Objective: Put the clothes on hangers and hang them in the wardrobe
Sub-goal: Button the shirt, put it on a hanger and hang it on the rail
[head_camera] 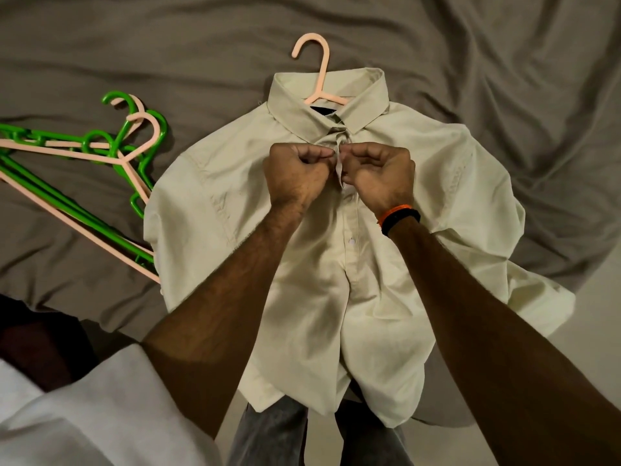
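— Where does the shirt (336,230) lie from the hands?

— Flat on the bed (100,45), right under them. Its long axis runs straight away from the person: hem nearest, button strip up the middle, collar farthest.

— And the hands?

— Side by side at the upper chest, almost touching. The left hand (295,173) has its fingers curled, pinching one edge of the button strip; the right hand (379,176), with the wristband (398,215), pinches the other edge. I'd judge a button near the collar is being done up — the button itself is hidden.

— Which hand is nearer the hook?

— Neither, really. The pink hanger (319,79) sits inside the collar, straight beyond both hands, its hook pointing away. The spare hangers (100,153) lie well off past the left hand.
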